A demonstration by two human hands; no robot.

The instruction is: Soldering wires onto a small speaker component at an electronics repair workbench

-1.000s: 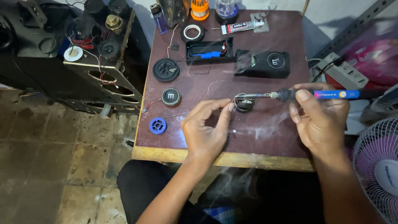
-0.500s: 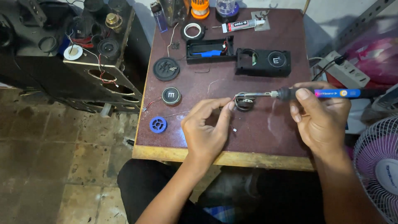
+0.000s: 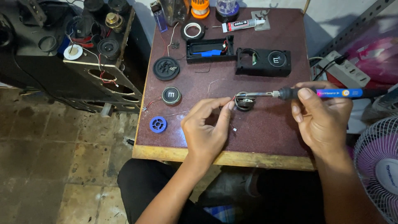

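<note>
Dark red speckled tabletop (image 3: 265,128) bearing the work, edged in pale wood along the near side. Holding a blue-handled soldering iron (image 3: 315,93) in the right hand (image 3: 321,120), fingers wrapped closed round the grip, metal tip reaching left and resting on a small round black speaker driver (image 3: 244,101) near the table's middle. Pinching something thin between thumb and fingertips of the left hand (image 3: 207,128), just beside the driver's left edge; too fine to tell what is pinched, though a thin grey wire (image 3: 176,113) is running away to the left from the fingers. Hands sitting apart, the driver between them.

Lying farther back: a black oblong speaker housing with two round openings (image 3: 263,62), and left of it an open black casing with a blue cell inside (image 3: 209,49). Resting to the left: a round black grille (image 3: 166,68), a second small round driver with red lead (image 3: 171,95), and a blue plastic spool (image 3: 158,124) near the table's edge. Standing at the far edge: a white glue tube (image 3: 240,26) and a roll of tape (image 3: 192,30). Showing at the right: a white fan guard (image 3: 377,166).
</note>
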